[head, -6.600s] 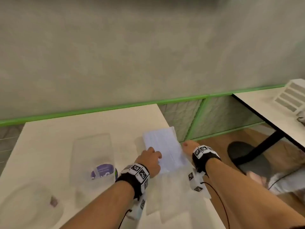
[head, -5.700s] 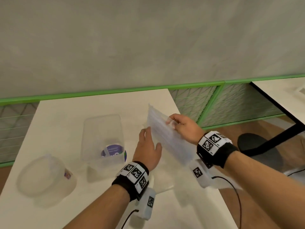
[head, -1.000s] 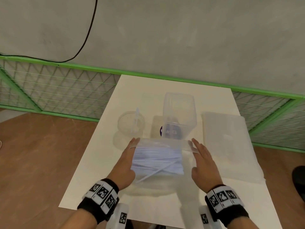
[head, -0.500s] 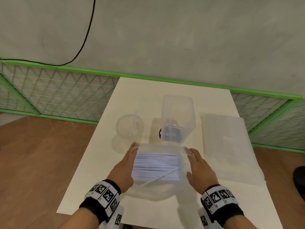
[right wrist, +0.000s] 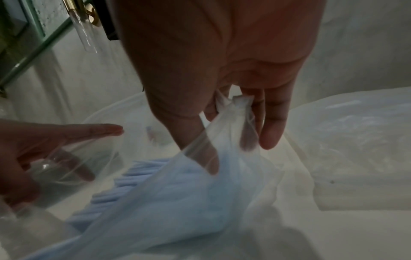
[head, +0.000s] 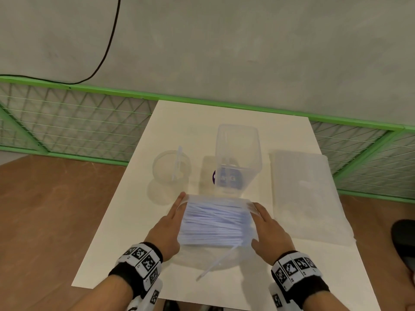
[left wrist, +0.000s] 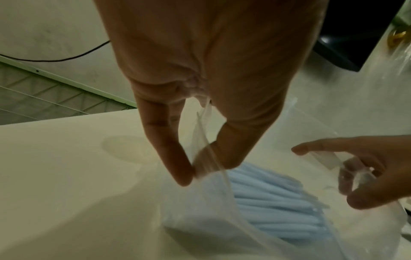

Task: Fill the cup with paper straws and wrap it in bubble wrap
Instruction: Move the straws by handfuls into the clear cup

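A clear plastic bag of pale blue paper straws [head: 214,223] hangs between my hands, just above the near part of the white table [head: 224,117]. My left hand [head: 177,212] pinches the bag's left top edge [left wrist: 200,158] between thumb and forefinger. At the right top edge [right wrist: 235,109], my right hand [head: 258,212] grips the bunched plastic. One straw [head: 216,262] pokes out below the bag. A round clear cup [head: 171,168] stands at the left of the table with one wrapped straw in it. Bubble wrap [head: 303,194] lies flat at the right.
A tall clear square container [head: 238,153] stands just beyond the bag, with a purple-labelled object low inside it. A green mesh fence [head: 67,122] and a grey wall lie behind the table. Wooden floor [head: 56,221] shows at the left.
Seconds ago the bag lay at the table's right edge, and I picked it up. Over the last second both hands keep their hold; the bag has barely shifted.
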`<state>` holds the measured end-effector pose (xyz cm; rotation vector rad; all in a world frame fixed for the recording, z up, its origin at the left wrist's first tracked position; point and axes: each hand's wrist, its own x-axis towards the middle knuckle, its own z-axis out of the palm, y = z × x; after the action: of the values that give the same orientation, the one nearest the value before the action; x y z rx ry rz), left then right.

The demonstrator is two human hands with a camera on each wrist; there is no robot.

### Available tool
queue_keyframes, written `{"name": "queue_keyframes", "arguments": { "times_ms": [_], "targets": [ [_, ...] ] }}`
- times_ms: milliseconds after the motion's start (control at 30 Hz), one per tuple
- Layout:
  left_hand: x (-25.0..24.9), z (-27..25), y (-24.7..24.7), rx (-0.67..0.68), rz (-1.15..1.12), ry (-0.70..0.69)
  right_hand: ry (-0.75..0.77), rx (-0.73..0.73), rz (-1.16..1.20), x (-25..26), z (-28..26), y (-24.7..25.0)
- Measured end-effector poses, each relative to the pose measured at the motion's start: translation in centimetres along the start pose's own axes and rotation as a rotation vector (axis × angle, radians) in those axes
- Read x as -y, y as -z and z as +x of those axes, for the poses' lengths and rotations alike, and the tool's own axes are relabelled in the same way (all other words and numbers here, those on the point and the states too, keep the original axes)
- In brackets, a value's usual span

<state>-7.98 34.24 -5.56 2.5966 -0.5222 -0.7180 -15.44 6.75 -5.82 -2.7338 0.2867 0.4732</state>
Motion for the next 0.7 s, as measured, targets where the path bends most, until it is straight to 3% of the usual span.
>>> {"name": "queue_keyframes", "arguments": {
  "times_ms": [167, 533, 700],
  "targets": [
    [0.1, 0.4, -0.3, -0.03, -0.038, -0.005, 0.104, 0.069, -0.143, 0.2, 0.4, 0.4],
    [0.3, 0.4, -1.7, -0.093, -0.104, -0.018, 0.178, 0.148, -0.246, 1.1, 0.9, -1.5],
    [0.0, 0.1, -2.5, -0.126, -0.099, -0.009, 0.139, 0.1, -0.158, 1.0, 1.1, -2.2]
  ]
}}
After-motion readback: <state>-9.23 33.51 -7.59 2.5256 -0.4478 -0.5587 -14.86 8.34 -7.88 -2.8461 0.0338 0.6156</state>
